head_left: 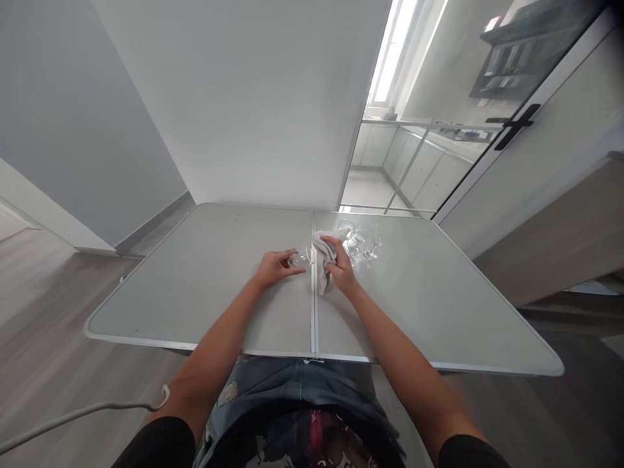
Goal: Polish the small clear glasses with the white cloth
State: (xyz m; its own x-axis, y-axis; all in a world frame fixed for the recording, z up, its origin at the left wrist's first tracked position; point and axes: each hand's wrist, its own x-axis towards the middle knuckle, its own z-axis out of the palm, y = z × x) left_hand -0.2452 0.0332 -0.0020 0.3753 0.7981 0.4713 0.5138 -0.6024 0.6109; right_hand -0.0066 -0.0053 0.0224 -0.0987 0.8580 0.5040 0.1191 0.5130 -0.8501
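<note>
My left hand [275, 266] is closed on a clear glass [301, 258], held just above the middle of the grey table [195, 286]. My right hand [340, 268] grips a white cloth [322, 260] pressed against the glass's right end. Part of the cloth hangs down toward the tabletop below my right palm. The two hands are close together over the table's centre seam.
Several other clear glasses [361, 242] stand together just beyond my right hand. A white wall panel [253, 97] rises behind the table. Glass doors with a black handle [511, 127] are at the right. A white cable [73, 416] runs at the lower left.
</note>
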